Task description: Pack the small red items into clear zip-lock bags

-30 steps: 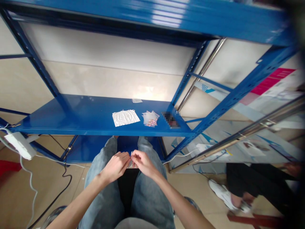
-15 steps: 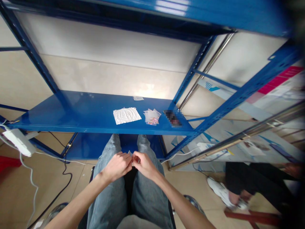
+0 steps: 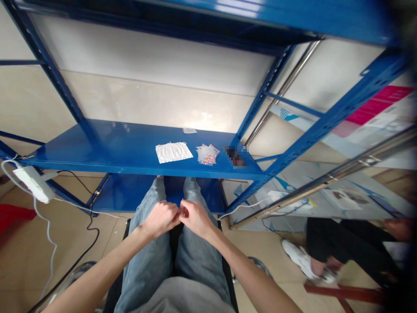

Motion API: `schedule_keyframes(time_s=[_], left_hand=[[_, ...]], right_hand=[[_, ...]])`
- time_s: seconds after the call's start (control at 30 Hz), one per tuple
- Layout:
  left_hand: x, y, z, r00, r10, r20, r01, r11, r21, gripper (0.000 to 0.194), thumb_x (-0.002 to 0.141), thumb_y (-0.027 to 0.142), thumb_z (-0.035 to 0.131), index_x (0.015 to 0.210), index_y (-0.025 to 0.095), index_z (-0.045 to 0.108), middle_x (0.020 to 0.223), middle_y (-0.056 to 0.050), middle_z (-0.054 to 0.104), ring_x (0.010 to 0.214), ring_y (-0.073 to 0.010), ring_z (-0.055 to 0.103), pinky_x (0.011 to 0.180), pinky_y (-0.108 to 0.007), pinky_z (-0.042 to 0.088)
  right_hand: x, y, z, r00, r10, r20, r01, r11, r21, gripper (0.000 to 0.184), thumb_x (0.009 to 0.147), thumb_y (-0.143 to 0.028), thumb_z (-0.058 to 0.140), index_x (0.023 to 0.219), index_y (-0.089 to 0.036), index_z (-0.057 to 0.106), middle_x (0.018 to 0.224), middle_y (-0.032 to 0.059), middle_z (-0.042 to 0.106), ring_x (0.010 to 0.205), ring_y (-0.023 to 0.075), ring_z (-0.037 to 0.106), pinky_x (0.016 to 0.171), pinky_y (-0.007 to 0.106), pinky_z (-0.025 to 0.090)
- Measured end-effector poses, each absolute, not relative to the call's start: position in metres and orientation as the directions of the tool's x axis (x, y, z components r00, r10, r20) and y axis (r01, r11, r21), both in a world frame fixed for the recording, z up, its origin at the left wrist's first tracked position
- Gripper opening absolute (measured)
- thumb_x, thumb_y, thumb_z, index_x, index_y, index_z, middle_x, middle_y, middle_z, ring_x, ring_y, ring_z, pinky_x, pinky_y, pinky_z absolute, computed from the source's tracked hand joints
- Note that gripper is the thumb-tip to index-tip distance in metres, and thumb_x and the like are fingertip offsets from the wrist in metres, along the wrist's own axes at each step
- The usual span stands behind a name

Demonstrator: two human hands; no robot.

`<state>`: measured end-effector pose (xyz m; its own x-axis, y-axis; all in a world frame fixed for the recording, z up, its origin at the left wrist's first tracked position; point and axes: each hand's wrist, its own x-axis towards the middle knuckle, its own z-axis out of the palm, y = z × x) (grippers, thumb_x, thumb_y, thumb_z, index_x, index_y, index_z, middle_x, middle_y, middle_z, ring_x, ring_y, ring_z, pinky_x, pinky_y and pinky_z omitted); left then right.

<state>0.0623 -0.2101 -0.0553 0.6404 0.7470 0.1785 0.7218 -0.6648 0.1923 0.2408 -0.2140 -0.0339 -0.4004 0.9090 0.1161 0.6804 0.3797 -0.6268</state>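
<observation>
My left hand and my right hand meet above my lap, fingers curled and fingertips touching. Both are closed in a pinch, and whatever sits between them is hidden by the fingers. Beyond them, on the blue shelf, lies a crumpled white cloth pouch. Right of the pouch is a fanned-out pile of small clear plastic bags with pinkish bits inside. At the shelf's right end lies a dark, pixelated object.
A small white packet lies at the shelf's back edge. On the left, a white power strip hangs with cables trailing to the floor. At right, a seated person's legs in black trousers show beside a metal rail.
My hands have drawn closer together and rolled inward. The small pale bit that showed between the fingertips is now hidden. The view has shifted slightly.
</observation>
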Motion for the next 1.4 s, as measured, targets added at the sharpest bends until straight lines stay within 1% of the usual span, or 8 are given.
schedule_keyframes(time_s=[0.13, 0.33, 0.57, 0.8, 0.9, 1.07, 1.23, 1.4], left_hand=[[0.060, -0.207, -0.057, 0.648, 0.736, 0.197, 0.721, -0.676, 0.154, 0.024, 0.095, 0.029, 0.057, 0.074, 0.018, 0.060, 0.075, -0.008, 0.069, 0.070, -0.0217, 0.068, 0.072, -0.033, 0.049], [0.055, -0.200, -0.050, 0.547, 0.806, 0.226, 0.790, -0.587, 0.178, 0.024, 0.091, 0.016, 0.051, 0.068, 0.017, 0.061, 0.069, -0.007, 0.067, 0.067, -0.0202, 0.066, 0.067, -0.029, 0.048], [0.054, -0.200, -0.044, 0.542, 0.812, 0.218, 0.797, -0.579, 0.175, 0.020, 0.087, 0.013, 0.052, 0.070, 0.017, 0.062, 0.072, -0.007, 0.068, 0.069, -0.0206, 0.067, 0.067, -0.028, 0.046], [0.055, -0.205, -0.038, 0.422, 0.896, 0.137, 0.826, -0.442, 0.350, 0.019, 0.088, 0.018, 0.054, 0.070, 0.019, 0.061, 0.074, -0.006, 0.070, 0.072, -0.0214, 0.069, 0.061, -0.026, 0.040], [0.057, -0.207, -0.032, 0.443, 0.887, 0.131, 0.818, -0.460, 0.346, 0.019, 0.088, 0.017, 0.055, 0.070, 0.019, 0.062, 0.075, -0.006, 0.071, 0.072, -0.0208, 0.069, 0.061, -0.026, 0.040], [0.057, -0.210, -0.031, 0.498, 0.846, 0.192, 0.779, -0.533, 0.330, 0.021, 0.090, 0.017, 0.052, 0.071, 0.019, 0.060, 0.075, -0.005, 0.069, 0.071, -0.0195, 0.067, 0.063, -0.026, 0.039], [0.057, -0.207, -0.041, 0.420, 0.888, 0.185, 0.734, -0.453, 0.507, 0.020, 0.089, 0.017, 0.052, 0.072, 0.019, 0.060, 0.072, -0.003, 0.067, 0.066, -0.0163, 0.061, 0.062, -0.026, 0.035], [0.056, -0.202, -0.043, 0.320, 0.919, 0.230, 0.638, -0.388, 0.665, 0.027, 0.094, 0.026, 0.049, 0.070, 0.020, 0.056, 0.068, -0.001, 0.062, 0.063, -0.0151, 0.055, 0.064, -0.027, 0.037]], right_hand=[[0.240, -0.214, -0.037, -0.402, 0.904, 0.142, 0.752, 0.415, -0.511, 0.014, 0.078, -0.006, 0.057, 0.075, -0.021, 0.056, 0.075, 0.0005, 0.065, 0.068, 0.0146, 0.055, 0.063, 0.025, 0.031], [0.241, -0.212, -0.036, -0.384, 0.916, 0.119, 0.828, 0.398, -0.395, 0.008, 0.082, -0.013, 0.059, 0.077, -0.020, 0.060, 0.076, 0.0024, 0.068, 0.070, 0.0163, 0.060, 0.062, 0.027, 0.031], [0.240, -0.215, -0.042, -0.444, 0.886, 0.137, 0.821, 0.463, -0.335, 0.008, 0.084, -0.013, 0.058, 0.081, -0.019, 0.061, 0.080, 0.0042, 0.070, 0.074, 0.0177, 0.062, 0.069, 0.027, 0.034], [0.243, -0.216, -0.041, -0.338, 0.927, 0.161, 0.807, 0.374, -0.458, 0.012, 0.084, -0.014, 0.059, 0.073, -0.020, 0.056, 0.071, 0.0014, 0.066, 0.065, 0.0144, 0.057, 0.062, 0.025, 0.029], [0.246, -0.212, -0.040, -0.313, 0.933, 0.177, 0.789, 0.359, -0.499, 0.014, 0.084, -0.015, 0.060, 0.072, -0.020, 0.055, 0.069, 0.0007, 0.064, 0.063, 0.0138, 0.056, 0.061, 0.025, 0.029], [0.247, -0.208, -0.039, -0.331, 0.917, 0.222, 0.776, 0.398, -0.489, 0.014, 0.086, -0.014, 0.058, 0.075, -0.021, 0.054, 0.070, 0.0000, 0.064, 0.064, 0.0140, 0.057, 0.062, 0.024, 0.032], [0.245, -0.208, -0.042, -0.354, 0.885, 0.301, 0.760, 0.460, -0.458, 0.015, 0.088, -0.012, 0.054, 0.076, -0.022, 0.050, 0.072, 0.0002, 0.063, 0.067, 0.0155, 0.058, 0.068, 0.025, 0.035], [0.246, -0.206, -0.043, -0.223, 0.919, 0.325, 0.660, 0.388, -0.643, 0.015, 0.081, -0.014, 0.055, 0.072, -0.022, 0.046, 0.069, -0.0013, 0.058, 0.067, 0.0162, 0.057, 0.067, 0.025, 0.038]])
